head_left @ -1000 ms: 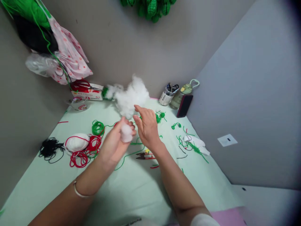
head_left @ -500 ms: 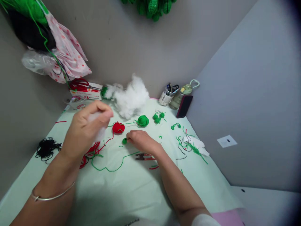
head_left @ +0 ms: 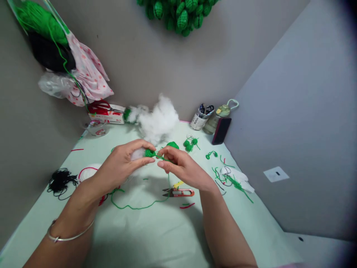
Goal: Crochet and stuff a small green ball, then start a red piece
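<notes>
My left hand [head_left: 122,160] is closed around a tuft of white stuffing [head_left: 137,154], with a small green crocheted piece [head_left: 150,153] between its thumb and forefinger. Green yarn [head_left: 159,156] runs from that piece into my right hand [head_left: 185,165], whose curled fingers hold it just to the right. From there the strand drops and loops left across the table. Orange-handled thread snips [head_left: 181,192] lie below my right hand, beside a yellow tool [head_left: 177,184]. A green yarn ball [head_left: 173,144] is partly hidden behind my right fingers.
A heap of white stuffing [head_left: 160,121] rests by the wall. Black yarn [head_left: 61,183] lies at left, small green pieces [head_left: 190,143] and yarn scraps [head_left: 234,178] at right. A pen cup [head_left: 199,120], bottle [head_left: 213,121] and phone [head_left: 221,131] stand behind.
My right hand has lifted the green crocheted piece off the table. My left hand has come down and right with its stuffing and now grips the piece. The view has shifted slightly.
</notes>
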A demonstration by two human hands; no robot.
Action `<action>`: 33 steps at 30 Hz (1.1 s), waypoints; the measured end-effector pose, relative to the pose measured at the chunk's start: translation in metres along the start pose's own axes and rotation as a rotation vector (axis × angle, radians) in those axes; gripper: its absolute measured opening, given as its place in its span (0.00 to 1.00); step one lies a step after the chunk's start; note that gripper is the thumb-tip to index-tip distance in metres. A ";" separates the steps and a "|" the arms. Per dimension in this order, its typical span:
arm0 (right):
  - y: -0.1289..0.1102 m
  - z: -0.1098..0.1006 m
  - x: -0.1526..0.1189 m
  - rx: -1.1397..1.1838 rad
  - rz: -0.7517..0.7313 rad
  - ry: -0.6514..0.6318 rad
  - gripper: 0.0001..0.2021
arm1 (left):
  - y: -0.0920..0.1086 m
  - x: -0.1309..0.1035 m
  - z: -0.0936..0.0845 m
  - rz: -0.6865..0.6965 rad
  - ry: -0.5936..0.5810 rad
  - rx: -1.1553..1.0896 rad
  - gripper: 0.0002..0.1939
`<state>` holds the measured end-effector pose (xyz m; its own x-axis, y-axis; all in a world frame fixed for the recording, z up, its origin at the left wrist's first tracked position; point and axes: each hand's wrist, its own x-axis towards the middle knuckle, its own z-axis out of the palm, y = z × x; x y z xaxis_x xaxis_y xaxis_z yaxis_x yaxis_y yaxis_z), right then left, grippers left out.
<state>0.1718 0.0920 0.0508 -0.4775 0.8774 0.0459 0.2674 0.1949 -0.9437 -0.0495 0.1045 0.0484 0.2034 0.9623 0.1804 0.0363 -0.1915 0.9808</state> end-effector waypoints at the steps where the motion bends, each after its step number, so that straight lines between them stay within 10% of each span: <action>1: -0.002 -0.001 0.000 -0.052 -0.017 0.026 0.08 | 0.000 0.001 0.000 0.032 -0.012 0.071 0.09; 12: -0.011 0.011 -0.001 -0.173 -0.306 0.590 0.08 | -0.010 0.002 0.003 0.191 0.001 0.317 0.07; 19: -0.010 0.012 0.001 0.555 -0.218 0.291 0.13 | -0.004 0.000 0.005 0.191 -0.029 0.388 0.07; 27: -0.009 0.018 0.008 0.033 0.019 0.272 0.12 | -0.007 0.001 0.008 0.222 -0.007 0.353 0.08; 33: -0.004 0.016 0.009 0.255 0.082 0.303 0.16 | 0.000 -0.001 0.004 -0.020 0.103 -0.237 0.30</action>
<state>0.1526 0.0923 0.0493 -0.1849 0.9824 0.0258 0.0596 0.0374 -0.9975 -0.0457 0.1029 0.0481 0.1033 0.9824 0.1555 -0.1931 -0.1336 0.9720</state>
